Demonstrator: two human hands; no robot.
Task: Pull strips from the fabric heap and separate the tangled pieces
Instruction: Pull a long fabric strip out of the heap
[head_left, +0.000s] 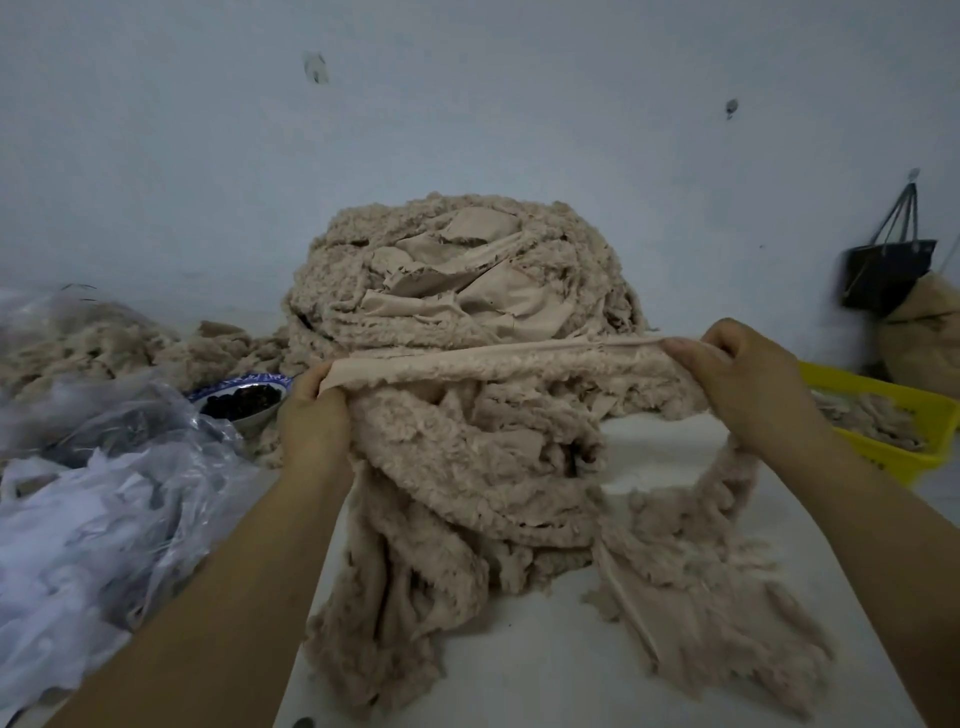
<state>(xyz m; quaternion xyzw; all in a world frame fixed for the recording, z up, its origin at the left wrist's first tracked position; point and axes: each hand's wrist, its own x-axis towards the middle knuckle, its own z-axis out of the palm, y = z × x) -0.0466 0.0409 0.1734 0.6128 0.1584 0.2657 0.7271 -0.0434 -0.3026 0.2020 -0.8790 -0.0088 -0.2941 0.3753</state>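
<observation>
While the fabric heap (462, 291) bulks large at the back of the counter (654, 447), most of the task looks to lie ahead. The heap is a dense mound of beige fleecy strips wound over one another, with smooth backing showing near its top. In front of the heap a tangled bundle (467, 499) of the same strips spills down toward the counter's near edge, partly drawn out yet knotted together.

Left of the heap lies crumpled clear plastic sheeting (114, 493), with more fleecy pieces (208, 358) beyond it; whether those are sorted I cannot tell. Right of the heap a yellow tray (893, 460) holds a few pieces, which I take for the separated share, small so far.

One strip (498, 358) is stretched level across the front of the heap. The left hand (314, 415) grips its end at the heap's lower left, fingers curled round the fabric. The right hand (743, 379) pinches the other end at the heap's lower right, and the tail hangs down from it. A bowl (244, 397) of dark bits sits just left of the heap's foot.
</observation>
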